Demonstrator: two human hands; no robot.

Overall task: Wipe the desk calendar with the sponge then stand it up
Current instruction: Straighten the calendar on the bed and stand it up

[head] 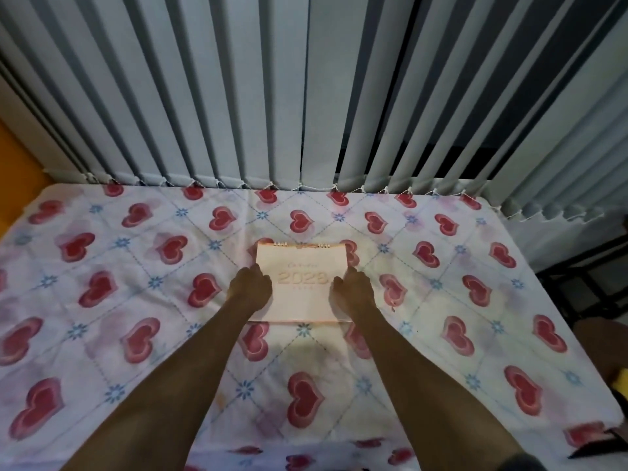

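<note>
A pale pink desk calendar (300,266) with "2023" on its cover and gold spiral rings along its far edge sits in the middle of the table; whether it lies flat or leans I cannot tell. My left hand (250,287) grips its left edge. My right hand (353,289) grips its right edge, one finger stretched along the side. No sponge is in view.
The table wears a white cloth with red hearts and blue flowers (136,300). Grey vertical blinds (238,96) hang right behind the table's far edge. Dark furniture (584,277) stands off the right side, and something yellow (622,382) shows at the right edge.
</note>
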